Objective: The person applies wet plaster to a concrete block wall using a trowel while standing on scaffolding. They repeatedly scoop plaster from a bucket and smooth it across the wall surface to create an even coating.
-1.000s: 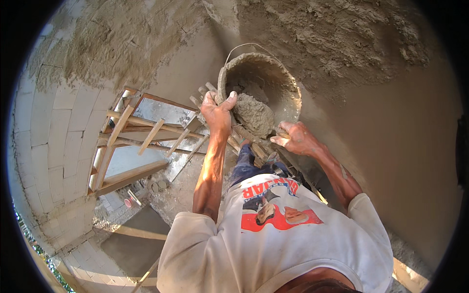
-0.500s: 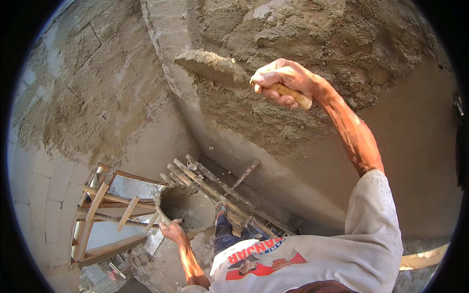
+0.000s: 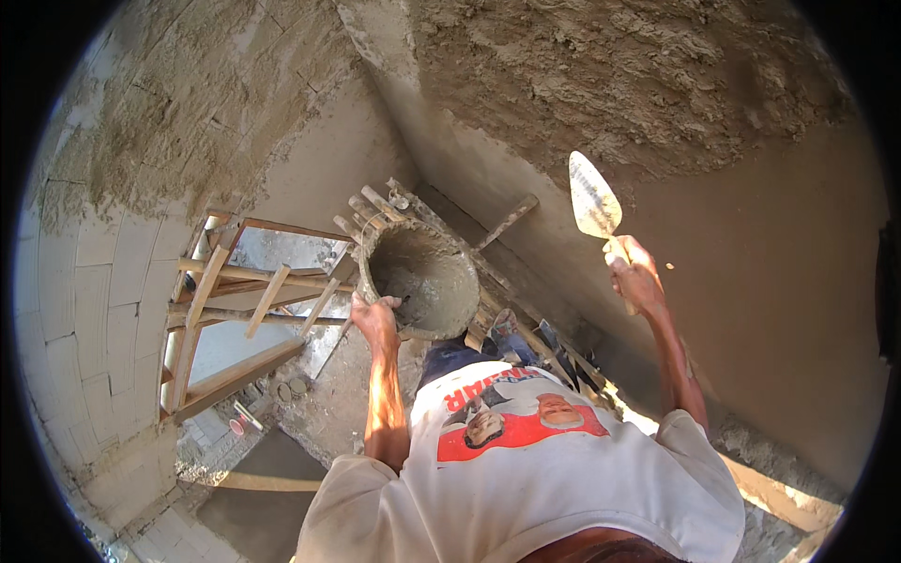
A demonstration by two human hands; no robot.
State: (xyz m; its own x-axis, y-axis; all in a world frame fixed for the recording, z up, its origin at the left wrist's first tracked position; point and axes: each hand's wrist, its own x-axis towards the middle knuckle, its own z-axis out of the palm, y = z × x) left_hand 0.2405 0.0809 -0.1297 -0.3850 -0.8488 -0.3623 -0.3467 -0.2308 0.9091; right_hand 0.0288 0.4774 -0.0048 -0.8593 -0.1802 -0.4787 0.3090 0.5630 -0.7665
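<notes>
My left hand (image 3: pixel 376 319) is closed on the rim of a round, mortar-caked bucket (image 3: pixel 427 281), its thumb hooked over the inside. Some wet grey mortar shows in the bottom of the bucket. Out to the right, my right hand (image 3: pixel 638 279) grips the handle of a pointed trowel (image 3: pixel 594 199). The trowel's blade points up and away, thinly smeared and bearing no heap of mortar. Rough wet mortar (image 3: pixel 648 84) covers the upper part of the wall beyond the trowel, with a smoother plastered stretch (image 3: pixel 760 272) below it.
Bamboo poles (image 3: pixel 380 208) form a scaffold under my feet. A wooden frame (image 3: pixel 230 310) stands at left against a block wall (image 3: pixel 99 319) partly coated in mortar. Behind the bucket, a short wooden prop (image 3: pixel 508 221) leans to the wall. The ground lies well below.
My right hand has swung down from the upper wall, and the mortar heaped on the trowel is gone from it. The bucket in my left hand has come up and to the right.
</notes>
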